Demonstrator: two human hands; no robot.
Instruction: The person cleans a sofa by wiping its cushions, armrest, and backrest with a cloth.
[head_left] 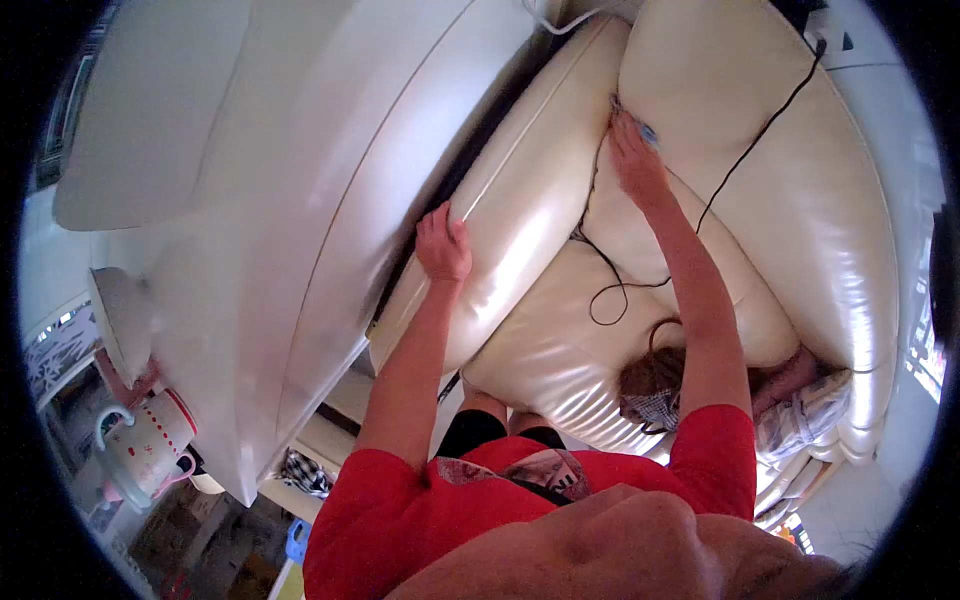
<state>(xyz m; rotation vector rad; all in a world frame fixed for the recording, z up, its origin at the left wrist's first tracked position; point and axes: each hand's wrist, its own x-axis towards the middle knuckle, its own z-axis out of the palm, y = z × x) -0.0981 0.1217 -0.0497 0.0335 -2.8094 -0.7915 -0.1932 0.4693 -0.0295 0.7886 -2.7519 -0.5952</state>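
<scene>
My left hand (443,245) grips the outer edge of a cream leather sofa armrest (535,150), its fingers bent over the side by the dark gap. Farther up, my right hand (638,165) presses a small blue-grey cloth (647,133) into the seam where the armrest meets the sofa backrest (700,70). Most of the cloth is hidden under the fingers. Below that hand lies the shiny seat cushion (560,325). A thin black cable (757,135) runs down across the backrest and loops over the seat, passing behind my right forearm.
A large pale, smooth piece of furniture (300,150) stands along the left, close to the armrest. A brown bag (652,385) with a checked cloth and a clear plastic bag (805,415) lie on the sofa. At lower left is a white container with red dots (150,440).
</scene>
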